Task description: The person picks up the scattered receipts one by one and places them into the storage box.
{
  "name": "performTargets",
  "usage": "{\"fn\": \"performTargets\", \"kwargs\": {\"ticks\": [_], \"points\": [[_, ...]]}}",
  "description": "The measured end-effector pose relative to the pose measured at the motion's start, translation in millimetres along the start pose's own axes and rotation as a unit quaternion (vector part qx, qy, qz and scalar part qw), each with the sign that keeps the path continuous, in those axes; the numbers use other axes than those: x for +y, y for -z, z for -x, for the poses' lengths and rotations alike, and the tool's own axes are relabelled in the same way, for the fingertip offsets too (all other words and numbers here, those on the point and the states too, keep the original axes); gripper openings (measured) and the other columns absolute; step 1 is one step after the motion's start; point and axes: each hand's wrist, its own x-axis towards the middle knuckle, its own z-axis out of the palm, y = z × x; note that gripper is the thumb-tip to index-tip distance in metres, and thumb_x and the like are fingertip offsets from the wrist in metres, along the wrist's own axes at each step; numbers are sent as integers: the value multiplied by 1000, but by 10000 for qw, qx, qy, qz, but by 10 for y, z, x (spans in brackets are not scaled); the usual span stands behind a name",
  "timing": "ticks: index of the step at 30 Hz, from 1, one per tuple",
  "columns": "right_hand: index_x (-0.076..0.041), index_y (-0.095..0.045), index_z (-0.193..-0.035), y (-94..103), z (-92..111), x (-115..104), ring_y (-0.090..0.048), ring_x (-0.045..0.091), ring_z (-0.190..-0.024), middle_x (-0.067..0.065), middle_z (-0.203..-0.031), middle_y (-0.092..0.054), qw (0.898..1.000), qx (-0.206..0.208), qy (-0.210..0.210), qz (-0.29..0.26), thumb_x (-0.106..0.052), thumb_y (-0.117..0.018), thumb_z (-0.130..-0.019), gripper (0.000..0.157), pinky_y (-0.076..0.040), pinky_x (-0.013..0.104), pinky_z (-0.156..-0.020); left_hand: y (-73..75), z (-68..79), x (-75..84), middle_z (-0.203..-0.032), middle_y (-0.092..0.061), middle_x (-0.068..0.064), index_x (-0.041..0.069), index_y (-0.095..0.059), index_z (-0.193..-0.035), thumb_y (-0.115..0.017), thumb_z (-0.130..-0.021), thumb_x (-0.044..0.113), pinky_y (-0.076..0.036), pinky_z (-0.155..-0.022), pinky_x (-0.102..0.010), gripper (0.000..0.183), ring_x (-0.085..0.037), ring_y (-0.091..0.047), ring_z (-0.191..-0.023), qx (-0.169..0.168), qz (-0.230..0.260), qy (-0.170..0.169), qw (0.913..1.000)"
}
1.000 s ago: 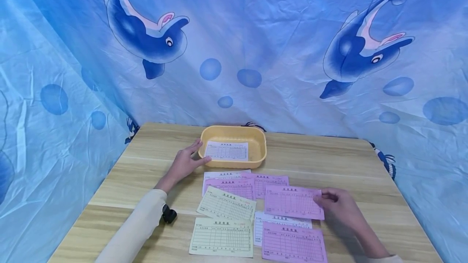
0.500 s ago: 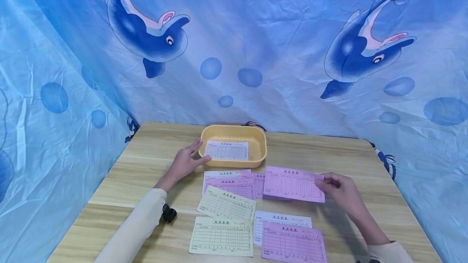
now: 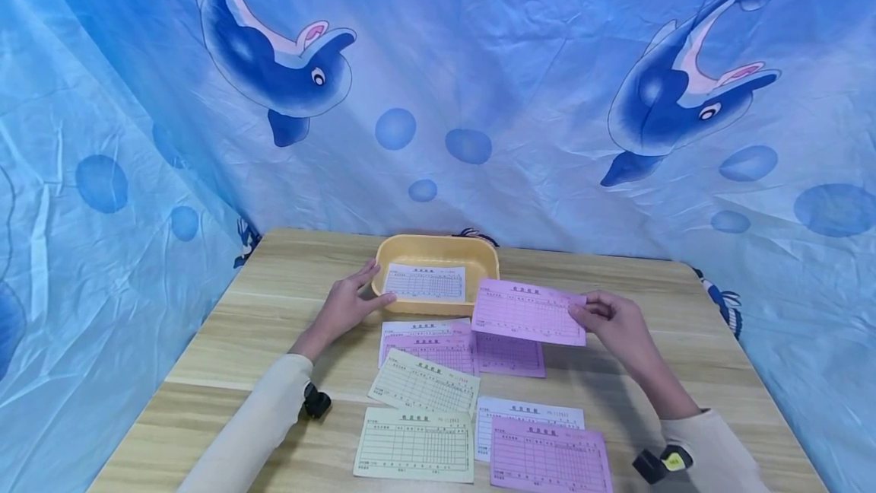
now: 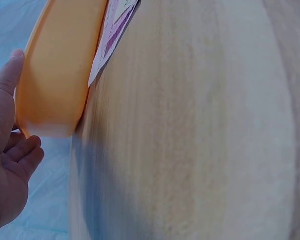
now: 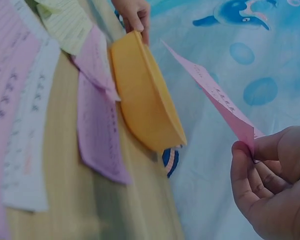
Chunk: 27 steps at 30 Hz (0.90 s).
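Note:
My left hand (image 3: pixel 342 306) holds the left end of a yellow plastic basin (image 3: pixel 438 249), its thumb at the rim. One white receipt slip (image 3: pixel 424 282) lies inside the basin. Between thumb and fingers, my right hand (image 3: pixel 619 326) pinches the right edge of a pink receipt slip (image 3: pixel 527 312), raised above the table at the basin's front right corner. In the right wrist view this pinched slip (image 5: pixel 212 92) is seen nearly edge-on. Beneath it, another pink slip (image 3: pixel 509 356) rests on the table.
Nearer the front lie two pale green slips (image 3: pixel 414 443), a white slip (image 3: pixel 482 428) and a pink slip (image 3: pixel 550 455) partly over it. More white and pink slips (image 3: pixel 424 352) overlap before the basin. A blue dolphin-print curtain (image 3: pixel 534 196) hangs behind the wooden table (image 3: pixel 602 280).
My right hand has carried the pink slip up and away from the front pile towards the basin, then a little left. The left hand stays at the basin.

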Motion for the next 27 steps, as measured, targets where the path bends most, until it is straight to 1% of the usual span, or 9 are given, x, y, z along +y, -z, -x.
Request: {"fn": "performTargets", "kwargs": {"ticks": [3, 7, 11, 17, 21, 27], "points": [[6, -68, -116, -61, -96, -85, -70, 11, -82, 16, -101, -73, 9999, 3, -3, -123, -18, -72, -97, 31, -62, 25, -74, 2, 2, -3, -163, -34, -17, 1, -44, -151, -77, -82, 61, -31, -121, -51, 97, -37, -33, -149, 21, -22, -29, 10000], [3, -69, -117, -134, -222, -206, -69, 13, -86, 14, -104, -72, 9999, 37, -103, -65, -23, -72, -97, 33, -62, 25, -77, -2, 1, -11, -163, -34, -17, 1, -45, -151, -77, -82, 61, -31, -121, -51, 97, -37, -34, -149, 36, -26, -64, 10000], [0, -70, -119, -203, -349, -308, -67, 16, -89, 14, -104, -71, 10000, 23, -87, -17, -26, -71, -98, 34, -62, 27, -80, -10, -2, -16, -163, -34, -17, 1, -44, -151, -76, -81, 63, -31, -121, -51, 98, -37, -34, -149, 24, -26, -76, 10000], [-1, -72, -115, -330, -549, -419, -67, 20, -89, 13, -102, -70, 9998, -65, 130, -132, -22, -70, -99, 27, -61, 24, -77, -21, -3, -24, -162, -35, -19, -1, -45, -150, -76, -81, 63, -31, -121, -51, 99, -37, -35, -148, 41, -28, -112, 9999], [0, -72, -111, -417, -659, -515, -68, 21, -87, 14, -102, -70, 9990, -166, 213, -361, -17, -70, -98, 22, -62, 24, -75, -25, -1, -27, -162, -35, -19, -2, -45, -150, -76, -82, 62, -31, -121, -51, 98, -37, -35, -148, 42, -10, -141, 9999], [1, -70, -111, -546, -818, -642, -67, 20, -86, 14, -101, -69, 9985, -251, 86, -472, -15, -69, -98, 20, -62, 24, -73, -28, -2, -36, -161, -36, -20, -2, -46, -149, -77, -81, 62, -31, -121, -51, 99, -37, -35, -148, 95, -28, -194, 9998]]}}
